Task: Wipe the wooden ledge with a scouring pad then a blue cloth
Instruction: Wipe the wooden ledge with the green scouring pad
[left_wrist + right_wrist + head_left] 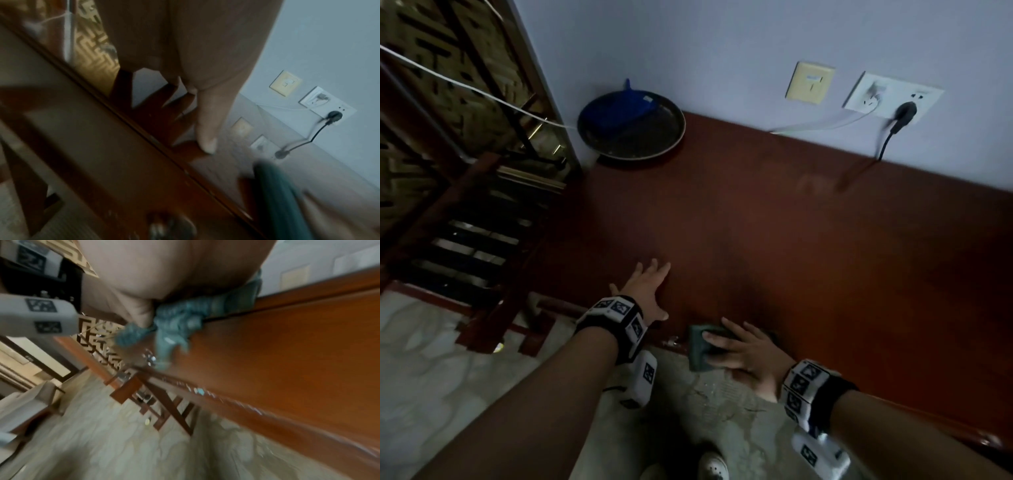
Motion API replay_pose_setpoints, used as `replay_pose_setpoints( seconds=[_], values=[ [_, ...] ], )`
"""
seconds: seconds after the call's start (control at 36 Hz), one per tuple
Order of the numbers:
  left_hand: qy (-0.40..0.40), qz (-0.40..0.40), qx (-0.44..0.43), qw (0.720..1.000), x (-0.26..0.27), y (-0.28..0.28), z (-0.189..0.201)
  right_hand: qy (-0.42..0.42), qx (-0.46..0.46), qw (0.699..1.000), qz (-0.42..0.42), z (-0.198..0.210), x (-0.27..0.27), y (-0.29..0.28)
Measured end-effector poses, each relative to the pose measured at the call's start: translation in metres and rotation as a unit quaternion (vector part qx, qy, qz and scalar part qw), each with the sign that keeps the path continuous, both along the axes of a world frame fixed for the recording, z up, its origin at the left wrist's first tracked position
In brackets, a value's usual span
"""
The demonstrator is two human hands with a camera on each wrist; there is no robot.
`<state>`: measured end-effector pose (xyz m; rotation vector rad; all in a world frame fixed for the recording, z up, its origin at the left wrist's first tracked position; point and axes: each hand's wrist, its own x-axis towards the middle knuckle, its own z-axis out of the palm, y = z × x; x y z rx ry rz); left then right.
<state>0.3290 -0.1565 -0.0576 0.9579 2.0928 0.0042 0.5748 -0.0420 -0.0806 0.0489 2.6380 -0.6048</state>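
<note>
The reddish-brown wooden ledge (791, 240) runs along the wall. My right hand (743, 353) grips a green scouring pad (698, 353) at the ledge's front edge, with the fingers on top. In the right wrist view the pad (179, 316) is crumpled over the edge of the ledge (287, 345), with my thumb against it. To the left of the pad, my left hand (649, 291) lies flat on the ledge with its fingers spread and holds nothing. The blue cloth (616, 113) lies in a round dark pan (671, 144) at the far left corner. The left wrist view shows the pad (275, 194) blurred.
A beige switch plate (810, 82) and a white socket (893, 99) are on the wall above the ledge. A black cable (887, 140) drops from the socket to the ledge. A wooden stair rail (465, 222) stands to the left, with pale tiled floor (448, 359) below.
</note>
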Motion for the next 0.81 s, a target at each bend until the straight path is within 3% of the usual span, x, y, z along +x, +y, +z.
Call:
replay_pose_setpoints(
  seconds=[0.14,0.33,0.42,0.53,0.64,0.72,0.81],
  values=[
    [0.009,0.007,0.005,1.0,0.028,-0.007,-0.006,-0.008,-0.045,0.999,-0.023,0.006,0.018,0.011],
    [0.034,0.014,0.063,0.997,0.074,0.005,0.004,-0.011,-0.08,0.996,-0.02,0.012,-0.008,0.03],
    [-0.003,0.041,0.064,0.997,0.083,0.013,0.006,0.016,-0.097,0.993,-0.058,0.014,-0.023,0.037],
    [-0.035,0.142,0.039,0.988,0.089,0.021,0.003,0.011,-0.064,0.986,-0.155,0.012,-0.033,0.046],
    [-0.031,0.19,0.026,0.981,0.091,0.024,0.001,-0.014,0.017,0.982,-0.189,0.016,-0.019,0.05],
    [-0.035,0.192,0.034,0.98,0.09,0.023,0.0,-0.029,0.085,0.99,-0.106,0.014,-0.011,0.035],
    [-0.016,0.184,0.036,0.982,0.084,0.025,0.004,-0.089,0.071,0.993,-0.019,0.009,-0.014,0.022]
  ],
)
